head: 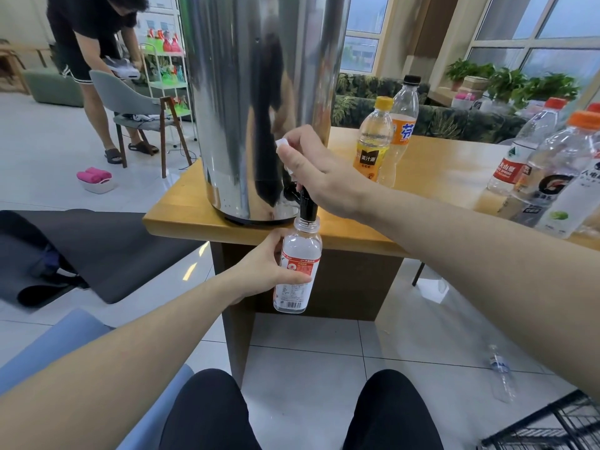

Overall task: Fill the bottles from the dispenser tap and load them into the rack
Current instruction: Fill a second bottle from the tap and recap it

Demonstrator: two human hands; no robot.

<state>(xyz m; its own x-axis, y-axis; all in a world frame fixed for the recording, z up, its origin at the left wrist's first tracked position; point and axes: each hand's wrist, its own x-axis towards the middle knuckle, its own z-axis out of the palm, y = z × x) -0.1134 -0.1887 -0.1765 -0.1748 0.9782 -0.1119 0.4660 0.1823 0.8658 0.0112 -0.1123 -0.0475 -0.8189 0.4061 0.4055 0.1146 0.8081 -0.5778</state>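
Your left hand (259, 271) is gripping one small clear red-labelled plastic bottle (297, 264), its mouth sitting under the black tap (305, 203) of one tall steel dispenser (256, 102). Your right hand (311, 167) is pinching a white cap (281, 143) above the tap. Two orange-labelled bottles (386, 141) are standing behind; four more bottles (548, 170) are crowding the wooden table (448, 177) rightward.

— The dispenser (259, 102)?
— Polished metal, mirror-glossy, with a black plastic tap (306, 203).
— The bottle (297, 264)?
— Clear, smooth plastic with a paper-like label.
— The counter (431, 177)?
— Smooth wood with a soft sheen.
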